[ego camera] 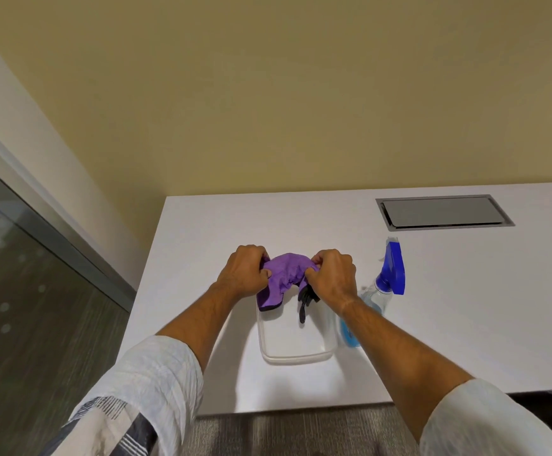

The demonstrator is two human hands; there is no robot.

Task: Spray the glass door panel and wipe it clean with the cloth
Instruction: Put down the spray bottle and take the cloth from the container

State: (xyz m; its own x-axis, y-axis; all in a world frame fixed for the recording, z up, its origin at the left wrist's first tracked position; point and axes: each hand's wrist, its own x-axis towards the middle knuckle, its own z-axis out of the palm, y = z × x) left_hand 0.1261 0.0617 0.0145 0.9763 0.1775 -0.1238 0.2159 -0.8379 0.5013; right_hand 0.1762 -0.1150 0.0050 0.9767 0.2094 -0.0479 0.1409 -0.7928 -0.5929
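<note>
A purple cloth (283, 278) is bunched between both hands above the far end of a clear plastic tub (296, 352). My left hand (243, 274) grips its left edge and my right hand (332, 276) grips its right edge. One corner of the cloth hangs down toward the tub. A clear spray bottle (381, 296) with a blue trigger head lies on its side on the white table, just right of my right wrist. The glass door panel (21, 291) stands at the left, partly frosted with dots.
A dark item (306, 301) hangs below my right hand over the tub. The white table (465, 307) has a grey cable hatch (444, 212) at the back right. A yellow wall rises behind. Grey carpet lies below the table's near edge.
</note>
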